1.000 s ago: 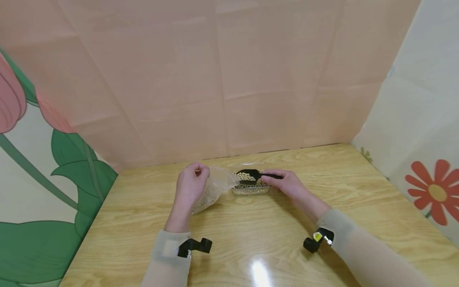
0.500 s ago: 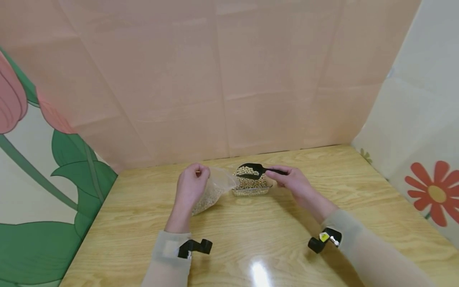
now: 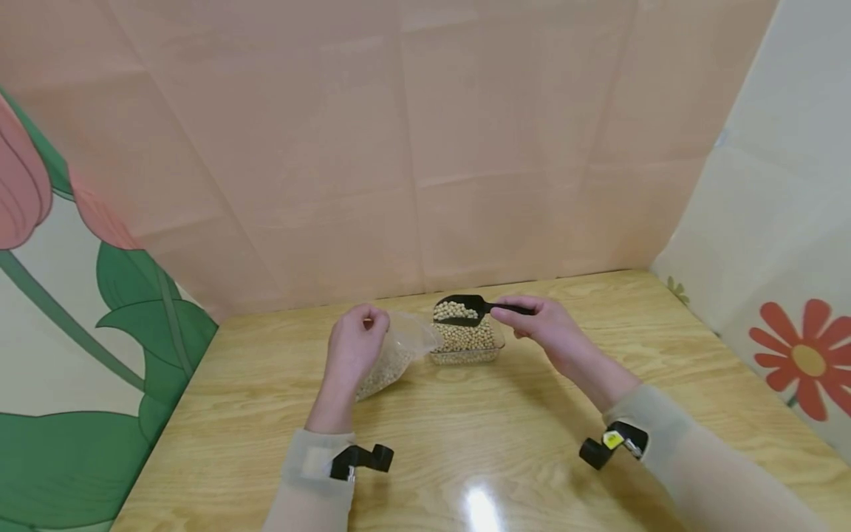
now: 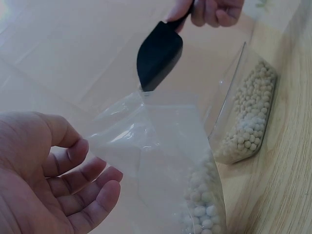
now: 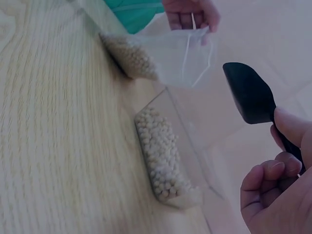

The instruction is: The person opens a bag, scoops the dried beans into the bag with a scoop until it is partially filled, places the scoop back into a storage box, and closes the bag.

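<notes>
My right hand (image 3: pixel 541 323) grips the handle of a black scoop (image 3: pixel 473 301), which carries a heap of pale round beans (image 3: pixel 454 310). The scoop hangs above a clear rectangular container (image 3: pixel 500 347) with more of these beans in it. To the left of the container, my left hand (image 3: pixel 357 338) pinches the top edge of a clear plastic bag (image 4: pixel 165 131) between thumb and forefinger; the other fingers are loosely curled. Beans fill the bag's lower part, which rests on the table. In the left wrist view the scoop's tip lies close to the bag's mouth; whether they touch I cannot tell.
The wooden table (image 3: pixel 425 443) ends at a pink sheet (image 3: pixel 412 148) hung along its back edge. A wall with a painted red flower (image 3: pixel 807 358) stands on the right, and painted green leaves (image 3: pixel 142 318) on the left. Each sleeve bears a black wrist camera mount (image 3: pixel 362 459).
My right hand has lifted the scoop of beans up from the container and slightly away, uncovering more of the beans below. The left hand and the bag have stayed in place.
</notes>
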The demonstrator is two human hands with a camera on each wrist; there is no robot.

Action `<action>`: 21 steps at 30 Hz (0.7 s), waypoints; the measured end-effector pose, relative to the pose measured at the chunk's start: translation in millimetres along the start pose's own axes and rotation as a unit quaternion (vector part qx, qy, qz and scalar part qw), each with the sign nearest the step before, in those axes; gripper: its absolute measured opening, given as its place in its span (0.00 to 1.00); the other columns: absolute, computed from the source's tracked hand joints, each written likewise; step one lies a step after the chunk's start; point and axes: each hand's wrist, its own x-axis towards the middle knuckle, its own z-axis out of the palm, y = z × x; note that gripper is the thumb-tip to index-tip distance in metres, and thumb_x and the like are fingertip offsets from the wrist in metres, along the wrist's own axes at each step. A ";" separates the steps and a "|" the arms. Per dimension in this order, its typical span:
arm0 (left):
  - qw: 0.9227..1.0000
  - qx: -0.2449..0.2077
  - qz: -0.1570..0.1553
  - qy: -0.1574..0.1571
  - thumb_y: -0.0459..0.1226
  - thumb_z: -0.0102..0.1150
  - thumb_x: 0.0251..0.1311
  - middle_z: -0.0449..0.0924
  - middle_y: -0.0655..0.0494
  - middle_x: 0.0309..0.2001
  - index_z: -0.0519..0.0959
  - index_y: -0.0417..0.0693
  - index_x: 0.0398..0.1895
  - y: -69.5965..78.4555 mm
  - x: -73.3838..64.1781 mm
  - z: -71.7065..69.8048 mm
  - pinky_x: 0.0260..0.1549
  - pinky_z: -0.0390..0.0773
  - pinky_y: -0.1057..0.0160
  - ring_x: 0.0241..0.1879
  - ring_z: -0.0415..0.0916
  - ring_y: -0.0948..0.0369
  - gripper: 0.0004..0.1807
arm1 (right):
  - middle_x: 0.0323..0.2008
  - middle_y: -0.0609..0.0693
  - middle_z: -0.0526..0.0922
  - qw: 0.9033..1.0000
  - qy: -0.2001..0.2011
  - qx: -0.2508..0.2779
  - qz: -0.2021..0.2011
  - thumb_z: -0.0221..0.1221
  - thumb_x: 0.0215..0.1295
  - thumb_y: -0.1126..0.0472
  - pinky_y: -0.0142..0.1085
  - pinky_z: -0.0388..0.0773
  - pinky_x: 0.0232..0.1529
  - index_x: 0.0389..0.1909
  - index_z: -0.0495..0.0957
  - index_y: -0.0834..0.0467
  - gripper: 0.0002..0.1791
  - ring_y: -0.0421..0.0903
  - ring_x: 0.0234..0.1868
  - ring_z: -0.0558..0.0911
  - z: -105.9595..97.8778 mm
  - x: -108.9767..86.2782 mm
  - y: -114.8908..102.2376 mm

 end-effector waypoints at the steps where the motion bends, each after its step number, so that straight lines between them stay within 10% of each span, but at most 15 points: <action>1: 1.000 0.000 -0.001 0.000 0.40 0.57 0.75 0.87 0.50 0.45 0.87 0.46 0.39 0.0 -0.1 -0.1 0.48 0.80 0.49 0.42 0.80 0.51 0.11 | 0.72 0.55 0.78 1.000 -0.002 -0.002 -0.001 0.75 0.70 0.43 0.49 0.70 0.61 0.69 0.84 0.57 0.33 0.50 0.47 0.78 1.0 -0.6 -2.1; 21: 1.000 -0.002 -0.005 0.002 0.40 0.58 0.75 0.86 0.49 0.45 0.87 0.46 0.38 2.6 -1.2 -2.0 0.45 0.79 0.50 0.42 0.79 0.51 0.11 | 0.62 0.50 0.87 0.999 -0.023 -0.041 -0.026 0.77 0.67 0.43 0.40 0.79 0.48 0.60 0.90 0.53 0.26 0.54 0.52 0.80 24.1 0.6 -22.1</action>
